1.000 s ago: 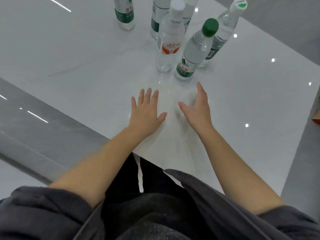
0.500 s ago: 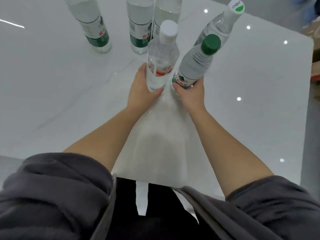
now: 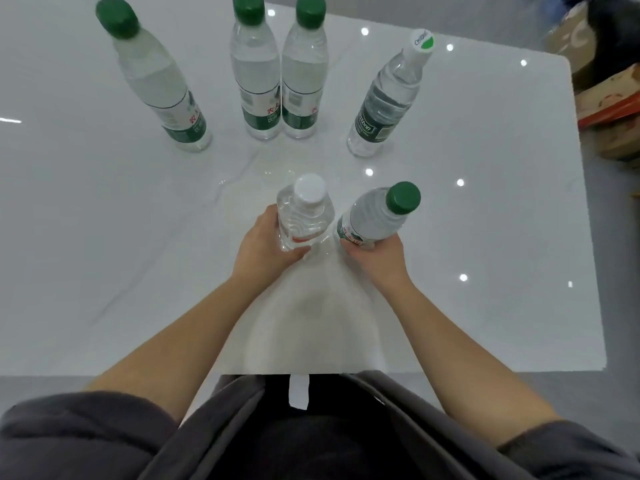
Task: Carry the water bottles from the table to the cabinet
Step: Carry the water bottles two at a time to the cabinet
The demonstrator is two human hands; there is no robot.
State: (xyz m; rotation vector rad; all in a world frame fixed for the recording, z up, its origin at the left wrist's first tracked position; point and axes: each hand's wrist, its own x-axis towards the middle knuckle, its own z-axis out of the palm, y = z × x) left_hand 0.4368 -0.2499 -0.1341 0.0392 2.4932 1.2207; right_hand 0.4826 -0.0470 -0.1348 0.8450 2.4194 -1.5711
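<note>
In the head view, both forearms are reaching forward over the white table (image 3: 104, 244). The left hand (image 3: 265, 249) is gripping the lower body of a white-capped water bottle (image 3: 306, 213) at frame centre. The right hand (image 3: 377, 263) is gripping the base of a green-capped water bottle (image 3: 379, 216) just beside it, which is tilting to the right. Whether either base is touching the tabletop cannot be told.

Four more bottles are standing across the top: a left bottle (image 3: 156, 81), a touching pair (image 3: 256, 74), and a white-capped Cestbon bottle (image 3: 388, 98). The red characters on the green labels are too small to read.

The table's near edge is meeting the person's body, and cardboard boxes (image 3: 609, 102) are sitting beyond its right edge.
</note>
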